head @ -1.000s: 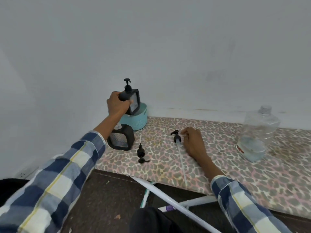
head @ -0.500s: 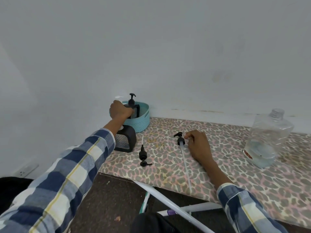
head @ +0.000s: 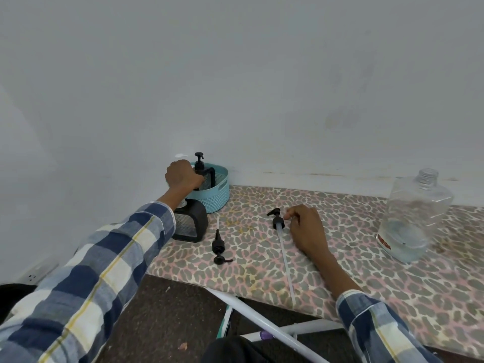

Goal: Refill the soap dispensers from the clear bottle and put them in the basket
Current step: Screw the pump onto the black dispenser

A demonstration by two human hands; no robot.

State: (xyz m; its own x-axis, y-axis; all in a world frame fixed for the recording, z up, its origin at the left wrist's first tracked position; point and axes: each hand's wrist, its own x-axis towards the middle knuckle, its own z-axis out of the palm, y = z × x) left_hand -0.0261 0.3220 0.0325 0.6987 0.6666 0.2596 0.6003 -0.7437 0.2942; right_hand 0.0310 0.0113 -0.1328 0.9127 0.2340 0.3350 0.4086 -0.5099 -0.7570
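Room: bare grey wall (head: 262,87) behind, dark floor (head: 167,318) below.
Surface: leopard-print board (head: 366,279); basket (head: 220,196) at its far left corner.
Clear bottle (head: 411,218): upright, uncapped, far right of basket.
Dispenser (head: 205,174): upright in basket, left hand (head: 182,175) fingers closed around it.
Second dispenser (head: 190,224): just before basket, capless.
Long pump (head: 281,239): right of basket, head toward wall, tube toward viewer; right hand (head: 306,229) rests beside it, fingers loosely curled, fingertip touching.
Short pump (head: 218,246): head toward viewer.

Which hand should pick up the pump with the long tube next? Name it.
Right. The right hand already rests beside the long-tube pump, fingertips at its collar, while the left hand is at the basket.
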